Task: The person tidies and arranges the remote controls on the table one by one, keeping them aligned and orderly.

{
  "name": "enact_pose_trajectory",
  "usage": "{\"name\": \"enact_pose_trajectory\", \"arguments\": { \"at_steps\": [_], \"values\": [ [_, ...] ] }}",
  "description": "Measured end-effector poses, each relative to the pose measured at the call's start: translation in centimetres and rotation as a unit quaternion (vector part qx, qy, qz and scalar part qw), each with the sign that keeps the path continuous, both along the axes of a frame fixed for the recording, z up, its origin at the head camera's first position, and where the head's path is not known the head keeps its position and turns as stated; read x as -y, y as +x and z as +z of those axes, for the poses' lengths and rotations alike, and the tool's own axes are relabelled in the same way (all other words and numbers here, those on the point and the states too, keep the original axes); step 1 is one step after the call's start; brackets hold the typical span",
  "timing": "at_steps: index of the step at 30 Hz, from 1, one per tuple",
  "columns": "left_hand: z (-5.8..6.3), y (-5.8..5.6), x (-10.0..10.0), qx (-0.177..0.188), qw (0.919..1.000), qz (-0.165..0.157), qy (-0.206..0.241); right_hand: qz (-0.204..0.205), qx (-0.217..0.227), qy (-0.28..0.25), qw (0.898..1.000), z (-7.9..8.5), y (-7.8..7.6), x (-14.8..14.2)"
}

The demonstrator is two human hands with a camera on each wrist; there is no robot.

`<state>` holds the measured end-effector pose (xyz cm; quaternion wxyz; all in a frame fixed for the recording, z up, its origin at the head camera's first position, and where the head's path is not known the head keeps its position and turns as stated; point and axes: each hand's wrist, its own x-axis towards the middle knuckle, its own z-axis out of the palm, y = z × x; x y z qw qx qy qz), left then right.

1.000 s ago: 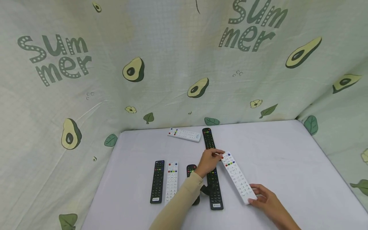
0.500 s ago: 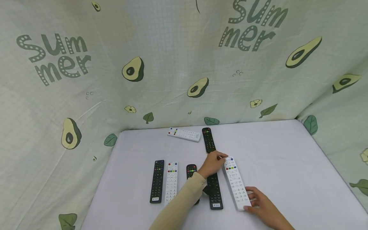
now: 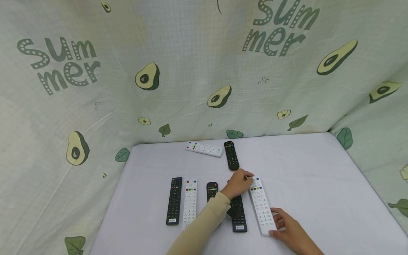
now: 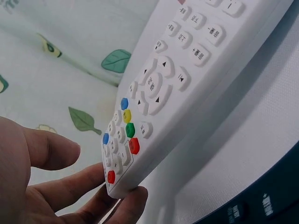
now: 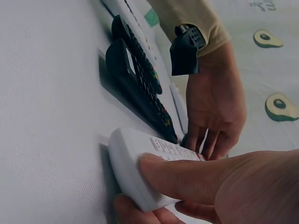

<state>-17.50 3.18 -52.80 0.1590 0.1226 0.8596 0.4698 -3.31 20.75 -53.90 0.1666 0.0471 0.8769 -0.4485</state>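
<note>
A white remote control (image 3: 262, 209) with colored buttons lies slanted on the right of the white table, near a black remote. At its lower end my right hand (image 3: 288, 230) pinches it, with the thumb (image 5: 173, 175) on the top face and fingers at the side and underneath. My left hand (image 3: 238, 183) is at the far end. In the left wrist view its fingertips touch that end of the remote (image 4: 187, 93), while the thumb (image 4: 53, 151) stands off it.
A black remote (image 3: 239, 216) lies beside it, partly under the left wrist. Further left are a shorter black remote (image 3: 211, 190) partly behind the sleeve, a white remote (image 3: 190, 202) and a black one (image 3: 174, 202). At the back lie a white remote (image 3: 204, 148) and a black one (image 3: 231, 156).
The white remote has turned more upright in the head view and its lower end has shifted left toward the black remote. Both hands have moved with it, slightly nearer the front.
</note>
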Motion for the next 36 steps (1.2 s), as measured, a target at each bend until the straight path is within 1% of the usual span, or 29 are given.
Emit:
{"name": "enact_pose_trajectory", "arguments": {
  "at_steps": [2,8,12,16,20,24,28,31,33,36],
  "values": [
    [-0.1,0.0,0.0,0.001,1.0,-0.008,-0.005,-0.003,0.004,0.004,1.0,0.1,0.0,0.1],
    [-0.2,0.1,-0.2,-0.014,0.9993,-0.027,-0.024,0.016,0.007,-0.001,1.0,0.3,-0.1,0.0],
    [-0.2,0.1,-0.2,-0.02,0.9988,-0.03,-0.033,0.014,0.013,0.012,1.0,0.4,-0.2,0.2],
    [-0.5,0.1,-0.3,-0.021,0.9985,-0.03,-0.041,0.006,0.018,0.028,0.999,0.5,-0.2,0.3],
    [-0.8,0.1,-0.3,-0.02,0.9985,-0.032,-0.04,0.006,0.02,0.039,0.999,0.6,-0.2,0.5],
    [-0.8,0.2,-0.4,-0.027,0.9982,-0.037,-0.038,0.01,0.021,0.058,0.998,0.7,-0.2,0.5],
    [-0.8,0.3,-0.4,-0.031,0.9981,-0.041,-0.032,0.028,0.009,0.065,0.997,0.9,-0.3,0.3],
    [-0.7,0.4,-0.3,-0.022,0.9987,-0.038,-0.025,0.042,-0.006,0.077,0.996,1.2,-0.6,0.1],
    [-0.6,0.4,-0.1,-0.016,0.9991,-0.032,-0.022,0.048,-0.018,0.085,0.995,1.7,-0.9,-0.1],
    [-0.4,0.4,0.2,-0.019,0.9994,-0.021,-0.018,0.05,-0.033,0.094,0.994,2.4,-1.8,-0.2]
  ]
}}
